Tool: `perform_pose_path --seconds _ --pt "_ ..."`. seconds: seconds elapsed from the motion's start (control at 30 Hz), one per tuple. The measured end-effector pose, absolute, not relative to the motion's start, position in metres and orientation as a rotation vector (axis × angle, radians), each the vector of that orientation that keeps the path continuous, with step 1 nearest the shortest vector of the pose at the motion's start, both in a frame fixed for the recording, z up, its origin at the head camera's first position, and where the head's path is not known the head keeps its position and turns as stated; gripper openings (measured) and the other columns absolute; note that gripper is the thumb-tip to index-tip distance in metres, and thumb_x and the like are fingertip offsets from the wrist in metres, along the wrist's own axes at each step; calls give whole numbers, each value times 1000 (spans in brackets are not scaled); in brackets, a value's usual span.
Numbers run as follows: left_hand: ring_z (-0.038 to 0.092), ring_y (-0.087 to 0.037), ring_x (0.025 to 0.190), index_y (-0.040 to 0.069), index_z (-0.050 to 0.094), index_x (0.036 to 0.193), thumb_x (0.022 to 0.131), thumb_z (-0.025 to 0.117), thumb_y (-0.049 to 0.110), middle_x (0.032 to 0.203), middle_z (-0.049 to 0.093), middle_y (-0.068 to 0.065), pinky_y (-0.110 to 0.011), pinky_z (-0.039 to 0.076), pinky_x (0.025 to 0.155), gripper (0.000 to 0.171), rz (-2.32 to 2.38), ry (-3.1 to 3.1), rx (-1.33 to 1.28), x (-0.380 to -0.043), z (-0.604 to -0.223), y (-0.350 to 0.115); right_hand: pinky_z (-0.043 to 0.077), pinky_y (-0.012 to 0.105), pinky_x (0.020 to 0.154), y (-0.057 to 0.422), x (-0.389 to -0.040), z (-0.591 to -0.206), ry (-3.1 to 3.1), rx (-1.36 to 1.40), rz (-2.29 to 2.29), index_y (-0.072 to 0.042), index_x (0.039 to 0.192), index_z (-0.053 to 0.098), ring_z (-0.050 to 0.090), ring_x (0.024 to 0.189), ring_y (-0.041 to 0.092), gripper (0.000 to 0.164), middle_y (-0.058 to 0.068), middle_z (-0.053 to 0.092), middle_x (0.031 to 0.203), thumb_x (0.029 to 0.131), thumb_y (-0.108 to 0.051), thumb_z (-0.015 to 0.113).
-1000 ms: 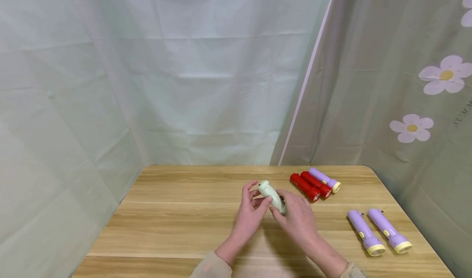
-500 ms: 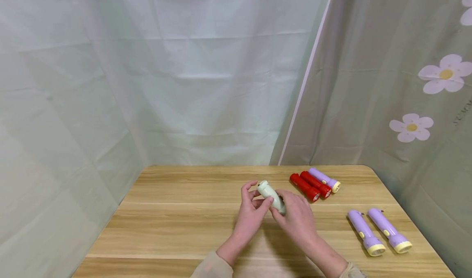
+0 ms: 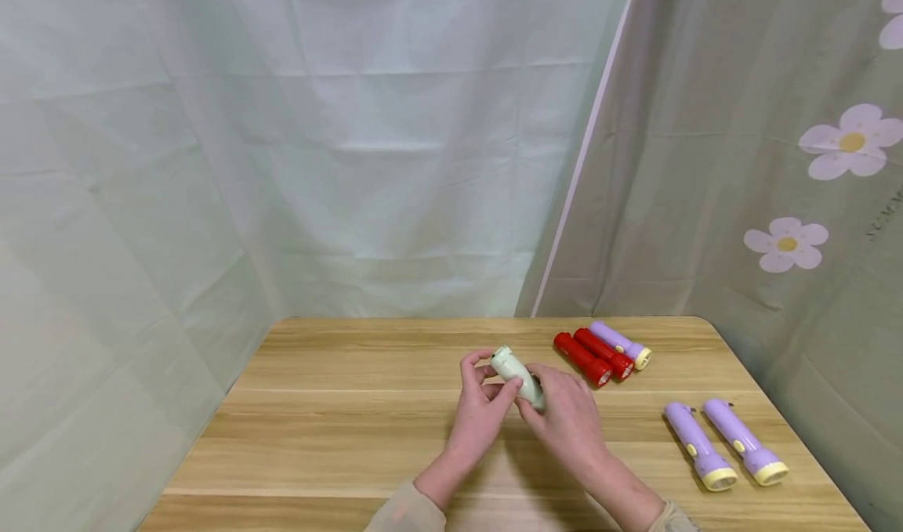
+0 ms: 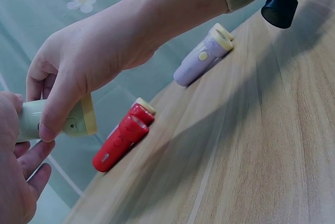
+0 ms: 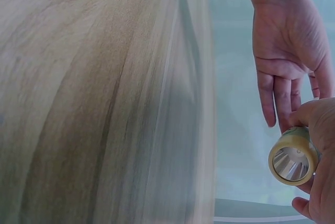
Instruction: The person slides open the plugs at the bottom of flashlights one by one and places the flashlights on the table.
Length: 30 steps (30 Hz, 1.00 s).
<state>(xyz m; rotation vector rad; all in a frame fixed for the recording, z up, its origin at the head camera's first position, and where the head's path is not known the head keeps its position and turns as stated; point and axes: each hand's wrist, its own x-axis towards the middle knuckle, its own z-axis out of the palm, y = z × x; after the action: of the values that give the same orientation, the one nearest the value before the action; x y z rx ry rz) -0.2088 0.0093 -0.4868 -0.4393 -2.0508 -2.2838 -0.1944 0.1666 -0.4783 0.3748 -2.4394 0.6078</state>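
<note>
A pale green flashlight [image 3: 509, 366] with a yellow rim is held above the table, tilted, between both hands. My left hand [image 3: 476, 421] has its thumb on the barrel, and its other fingers lie behind and below the tail end. The head end is gripped by my right hand [image 3: 564, 416], which hides most of it in the head view. In the left wrist view the right thumb presses the side of the flashlight [image 4: 31, 116] near its head. The right wrist view shows the flashlight's reflector [image 5: 291, 164], which looks unlit.
At the back right of the wooden table [image 3: 339, 422] lie two red flashlights [image 3: 582, 358] beside a purple flashlight [image 3: 621, 344]. Two more purple flashlights [image 3: 700, 446] with yellow rims lie near the right edge. Curtains [image 3: 395, 164] hang behind and along the sides.
</note>
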Motion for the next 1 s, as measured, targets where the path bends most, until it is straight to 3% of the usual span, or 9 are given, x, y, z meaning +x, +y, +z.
perform_pose_path --seconds 0.13,0.4,1.0 --pt "68 -25 96 17 34 142 98 73 24 122 58 -13 -37 58 82 59 -2277 -2050 -433 -210 -487 9 48 48 94 166 -195 -478 -2434 387 594 -9 117 68 65 91 25 49 1 71 98 75 -19 91" --pt "69 -25 97 18 36 139 98 72 24 120 58 -13 -30 58 79 55 -2291 -2022 -428 -210 -486 9 48 48 94 166 -194 -479 -2410 411 576 -9 118 67 66 93 26 50 2 71 100 74 -18 92" --pt "71 -25 100 15 36 137 99 71 22 118 58 -14 -30 58 78 52 -2277 -1992 -449 -209 -487 8 48 48 93 165 -192 -479 -2383 433 549 -10 118 67 64 91 24 52 1 70 99 74 -18 92"
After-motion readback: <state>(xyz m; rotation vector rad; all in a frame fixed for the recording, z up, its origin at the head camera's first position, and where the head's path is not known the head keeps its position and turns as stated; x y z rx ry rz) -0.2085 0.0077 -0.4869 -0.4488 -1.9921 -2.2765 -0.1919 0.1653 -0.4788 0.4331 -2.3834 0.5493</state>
